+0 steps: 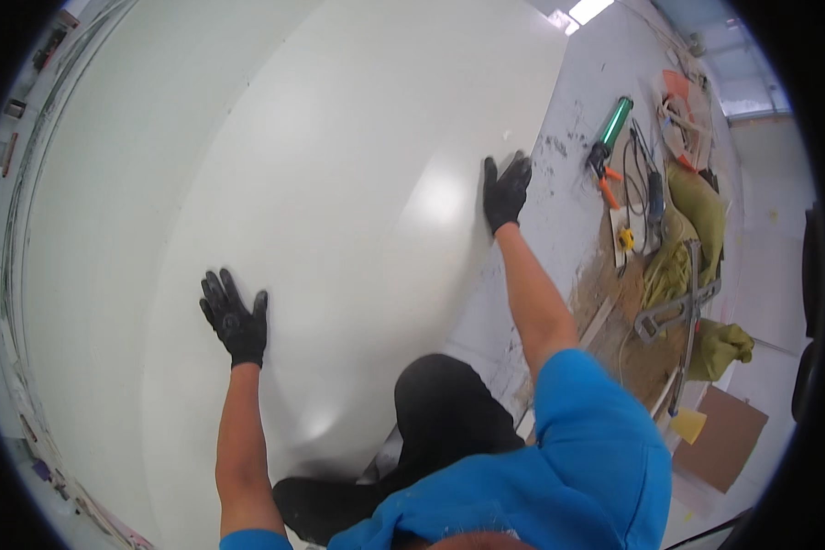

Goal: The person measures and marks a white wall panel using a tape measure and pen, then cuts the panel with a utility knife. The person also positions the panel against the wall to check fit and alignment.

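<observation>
A large, glossy white panel (339,137) fills most of the view in front of me. My left hand (234,316), in a black glove, lies flat on its surface with the fingers spread. Further off and to the right, my right hand (507,192), gloved the same way, rests at the panel's right edge, thumb apart and fingers stretched forward. Neither hand grips anything. One bent knee (449,403) in black trousers is close to the panel's near edge.
To the right lie a green caulking gun (616,128) with orange handles, a blue corded power tool (655,194), a yellow tape measure (625,240), a metal bar clamp (674,313) and olive sacks (697,206). A brown board (724,438) is at the lower right.
</observation>
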`<state>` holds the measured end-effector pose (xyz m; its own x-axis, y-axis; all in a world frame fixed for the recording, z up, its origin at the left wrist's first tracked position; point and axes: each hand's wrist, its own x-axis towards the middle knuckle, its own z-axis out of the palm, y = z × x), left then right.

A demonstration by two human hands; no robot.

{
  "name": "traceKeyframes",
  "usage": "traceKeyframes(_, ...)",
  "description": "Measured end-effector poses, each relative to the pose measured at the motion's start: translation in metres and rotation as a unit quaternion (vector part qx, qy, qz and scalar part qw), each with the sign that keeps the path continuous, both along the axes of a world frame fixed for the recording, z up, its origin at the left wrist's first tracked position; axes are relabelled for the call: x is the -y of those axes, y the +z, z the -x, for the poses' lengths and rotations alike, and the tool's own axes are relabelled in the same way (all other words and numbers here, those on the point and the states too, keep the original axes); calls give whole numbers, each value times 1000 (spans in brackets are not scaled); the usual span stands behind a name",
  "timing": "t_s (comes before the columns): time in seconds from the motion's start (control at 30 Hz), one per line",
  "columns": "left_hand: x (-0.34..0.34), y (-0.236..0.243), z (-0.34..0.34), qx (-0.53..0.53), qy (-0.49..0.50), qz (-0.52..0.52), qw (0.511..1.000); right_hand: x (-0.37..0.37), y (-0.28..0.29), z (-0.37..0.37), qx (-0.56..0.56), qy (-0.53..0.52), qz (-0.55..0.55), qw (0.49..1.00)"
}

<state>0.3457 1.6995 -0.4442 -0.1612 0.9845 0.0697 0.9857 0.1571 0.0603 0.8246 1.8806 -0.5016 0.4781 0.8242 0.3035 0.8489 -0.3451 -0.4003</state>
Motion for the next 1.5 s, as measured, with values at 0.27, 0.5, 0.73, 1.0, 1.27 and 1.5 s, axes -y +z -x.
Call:
traceKeyframes(0.27,-10,4,-1,-3,7,-5,1000,49,-4,27,-328,-214,52,919)
traceKeyframes(0.5,-8,6,-5,2,3,-26,1000,49,-26,7,-310,-204,34,928)
traceKeyframes(0.73,-4,-17,4,31,-20,-89,995,78,-21,-22,-106,12,-20,994)
traceKeyframes(1.0,30,-24,23,46,-16,-104,993,158,64,239,-19,699,-18,715)
traceKeyframes(1.27,360,-2,94,44,286,-3,957,179,23,378,40,747,-44,662)
traceKeyframes(1.5,642,-36,16,409,822,-334,212,198,22,391,190,722,-20,665)
